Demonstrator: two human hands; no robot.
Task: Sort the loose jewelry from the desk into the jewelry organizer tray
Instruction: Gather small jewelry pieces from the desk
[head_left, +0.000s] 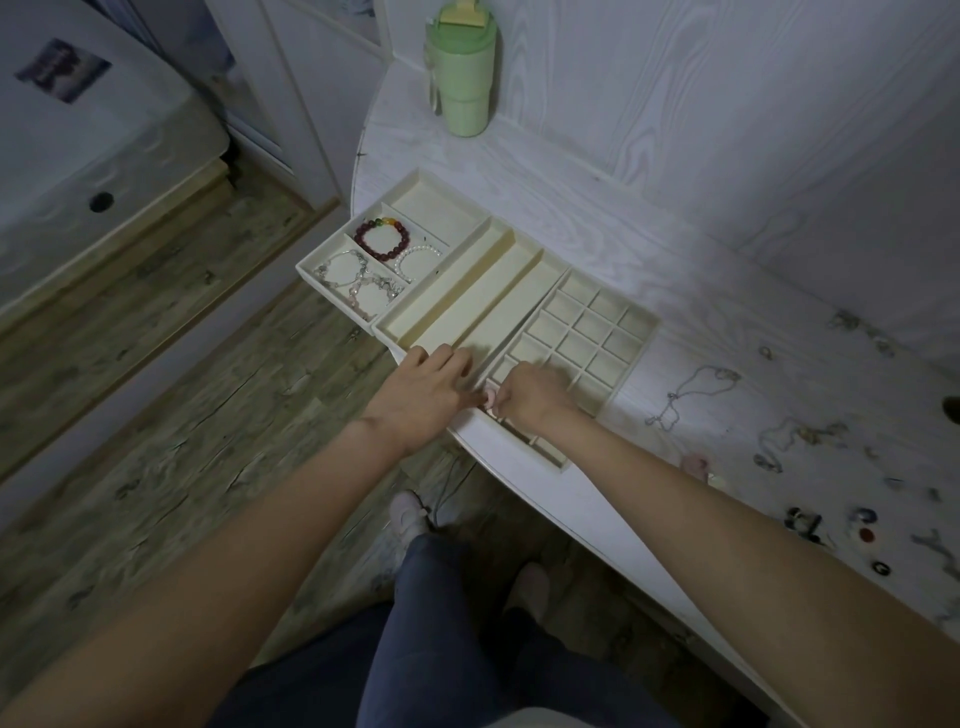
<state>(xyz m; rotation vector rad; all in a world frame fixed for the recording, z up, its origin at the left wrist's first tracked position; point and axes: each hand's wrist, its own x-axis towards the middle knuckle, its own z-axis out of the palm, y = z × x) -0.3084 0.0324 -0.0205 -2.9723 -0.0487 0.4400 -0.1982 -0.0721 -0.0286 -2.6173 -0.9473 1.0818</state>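
Note:
Three cream organizer trays lie side by side on the white desk (545, 171). The left tray (306, 270) holds a dark red bead bracelet (382, 236), a pearl bracelet (415, 257) and silver bracelets (353, 280). The middle tray (467, 296) has long bare compartments. My left hand (423, 387) rests on its near end, fingers over the rim. My right hand (532, 395) curls over the near left corner of the grid tray (592, 327), thumb at its outer wall; anything under the fingers is hidden. Loose jewelry lies at the right: a thin chain (691, 395), another chain (795, 436), small dark pieces (862, 519).
A green lidded tumbler (462, 78) stands at the back of the desk by the wall. The desk's curved front edge runs under my forearms. A bed (78, 156) stands at the left across the wood floor. My legs and slippered feet are below the desk edge.

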